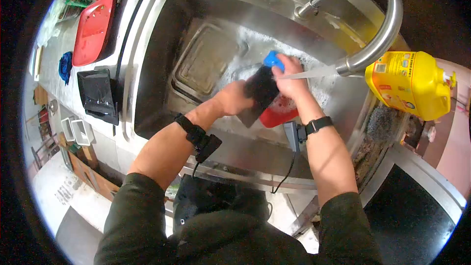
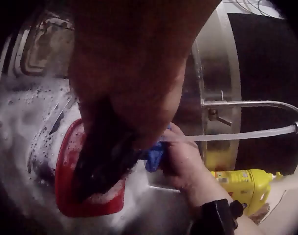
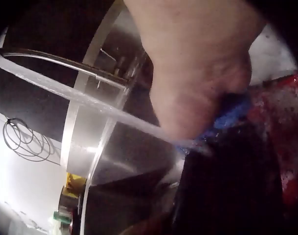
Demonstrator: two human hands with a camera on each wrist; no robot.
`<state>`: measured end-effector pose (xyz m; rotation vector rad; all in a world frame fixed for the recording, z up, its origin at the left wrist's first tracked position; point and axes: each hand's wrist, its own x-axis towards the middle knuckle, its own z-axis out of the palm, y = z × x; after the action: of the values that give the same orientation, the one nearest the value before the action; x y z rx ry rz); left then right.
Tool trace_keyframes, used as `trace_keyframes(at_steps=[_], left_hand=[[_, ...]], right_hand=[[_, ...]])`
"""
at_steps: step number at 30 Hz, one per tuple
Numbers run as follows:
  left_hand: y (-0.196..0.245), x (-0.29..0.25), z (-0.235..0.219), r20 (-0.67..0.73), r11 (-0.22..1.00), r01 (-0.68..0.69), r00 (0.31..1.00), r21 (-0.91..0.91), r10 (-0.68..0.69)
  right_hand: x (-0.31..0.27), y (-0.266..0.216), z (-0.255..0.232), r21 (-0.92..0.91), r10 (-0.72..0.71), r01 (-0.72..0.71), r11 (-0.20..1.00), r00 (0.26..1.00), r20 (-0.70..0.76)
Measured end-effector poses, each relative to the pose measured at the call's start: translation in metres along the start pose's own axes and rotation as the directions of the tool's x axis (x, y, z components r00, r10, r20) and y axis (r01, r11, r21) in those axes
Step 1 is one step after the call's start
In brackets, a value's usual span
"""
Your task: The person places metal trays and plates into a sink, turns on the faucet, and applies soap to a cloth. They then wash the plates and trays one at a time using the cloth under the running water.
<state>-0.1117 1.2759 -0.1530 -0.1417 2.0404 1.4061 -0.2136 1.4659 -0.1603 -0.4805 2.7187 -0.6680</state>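
Gripping the black tray at its edge with left hand, clutching cloth in right hand; likely handling light, stiff, slippery, so wanting firm rim holds.

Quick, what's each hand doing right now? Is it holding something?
Left hand: closed, holding the black tray.
Right hand: closed, holding the blue cloth against the tray.

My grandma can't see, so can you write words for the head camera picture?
A person's left hand holds a black dish over a sink while the right hand holds a blue cloth to it under a running tap. A red tray and suds lie below, a yellow jug at right.
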Motion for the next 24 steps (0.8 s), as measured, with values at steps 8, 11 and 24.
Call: trace_keyframes(at_steps=[8,11,24], left_hand=[[0.024,0.0,-0.005,0.015,0.96,-0.055,0.998,0.274,0.053],[0.026,-0.019,-0.006,-0.063,0.986,-0.022,0.997,0.164,0.032],[0.008,-0.016,-0.005,-0.154,1.0,0.003,0.988,0.017,0.0]], right_hand=[[-0.041,-0.067,-0.003,0.027,-0.038,0.036,0.999,0.998,0.057],[-0.016,-0.02,0.013,-0.057,-0.014,0.0,0.998,0.968,-0.25],[-0.029,-0.018,0.019,0.24,0.272,-0.214,0.947,0.93,-0.246]])
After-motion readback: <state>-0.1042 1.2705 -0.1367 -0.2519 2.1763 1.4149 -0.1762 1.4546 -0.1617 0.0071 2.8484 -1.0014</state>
